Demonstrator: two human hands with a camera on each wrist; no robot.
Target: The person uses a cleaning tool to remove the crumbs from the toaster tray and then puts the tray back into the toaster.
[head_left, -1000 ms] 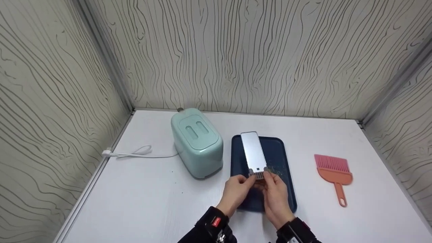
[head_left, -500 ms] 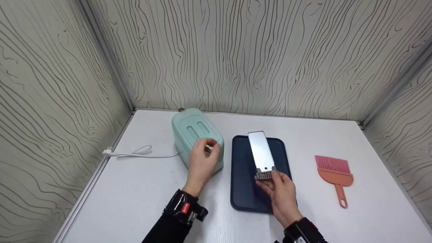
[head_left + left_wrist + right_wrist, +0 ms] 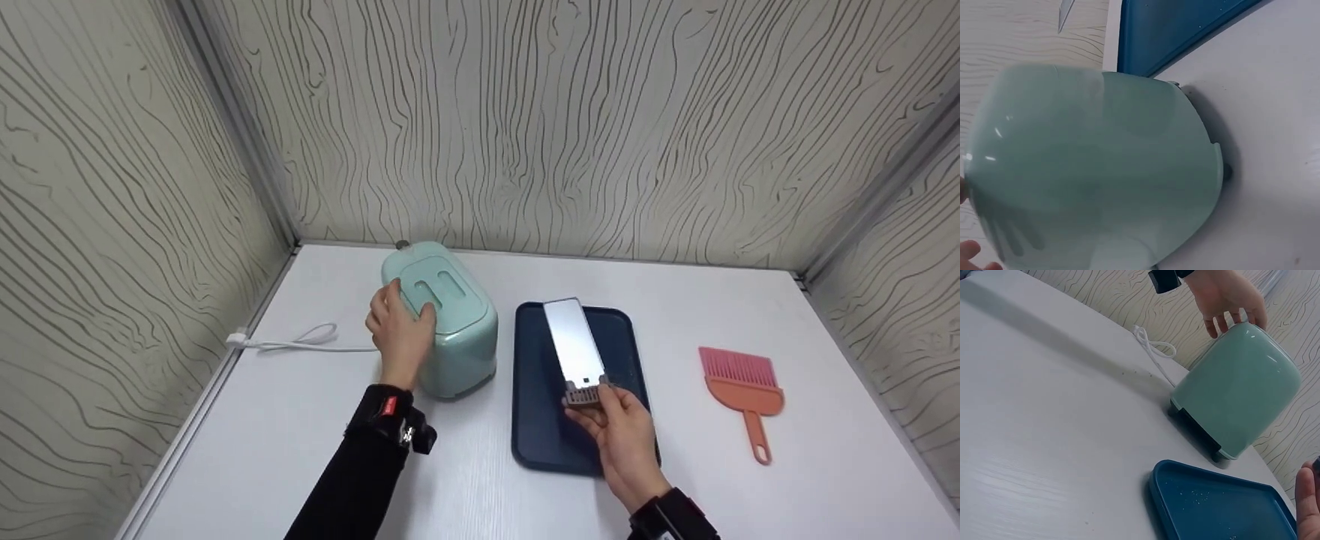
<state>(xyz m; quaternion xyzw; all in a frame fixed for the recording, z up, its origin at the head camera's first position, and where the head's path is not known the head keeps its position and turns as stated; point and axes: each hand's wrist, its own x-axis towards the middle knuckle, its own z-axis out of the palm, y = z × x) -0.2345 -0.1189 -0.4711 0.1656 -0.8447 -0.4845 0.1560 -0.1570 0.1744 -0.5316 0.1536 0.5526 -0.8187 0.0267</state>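
My left hand [image 3: 401, 330] is at the near left top edge of a mint-green toaster [image 3: 465, 364], thumb over the top and fingers spread along the side. Loosely bent fingertips [image 3: 968, 249] show beside the toaster's top in the left wrist view. In the right wrist view a dark slot [image 3: 1199, 429] runs along the toaster's base. My right hand [image 3: 628, 446] pinches a shiny metal crumb tray [image 3: 574, 341] by its grey slatted end. The crumb tray is held over a dark blue serving tray [image 3: 540, 424], where pale crumbs [image 3: 1199, 498] lie scattered.
A small orange dustpan [image 3: 744, 394] with a pink-bristled brush lies on the white table, right of the blue tray. The toaster's white cord [image 3: 322, 347] lies coiled at left. Patterned walls [image 3: 480, 135] enclose the table's back and sides.
My left hand has let go of the crumb tray and moved left to the toaster's top edge. The right hand keeps hold of the crumb tray, shifted slightly right and nearer.
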